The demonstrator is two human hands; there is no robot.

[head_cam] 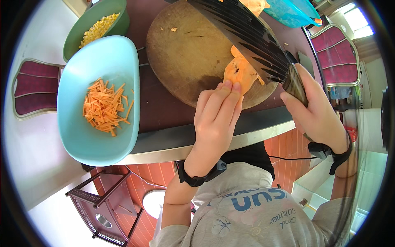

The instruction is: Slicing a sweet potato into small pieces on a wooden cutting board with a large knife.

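My left hand (217, 108) holds flat orange root-vegetable slices (240, 72) down with its fingertips on a round wooden chopping board (185, 52). One slice has a small dark hole. In my right hand (318, 114) is the handle (294, 88) of a broad, dark-bladed cleaver (243, 34). Its blade slants across the right part of the board, against or just over the slices' right side; whether it touches them cannot be told. The blade hides part of the board, and more orange pieces (254, 6) show beyond it.
A light-blue basin (71, 92) at the left holds orange vegetable strips (103, 106). Behind it stands a green basin (120, 23) with corn kernels (100, 29). A turquoise translucent container (293, 12) is at the far right. The table's front edge (247, 136) runs before my body.
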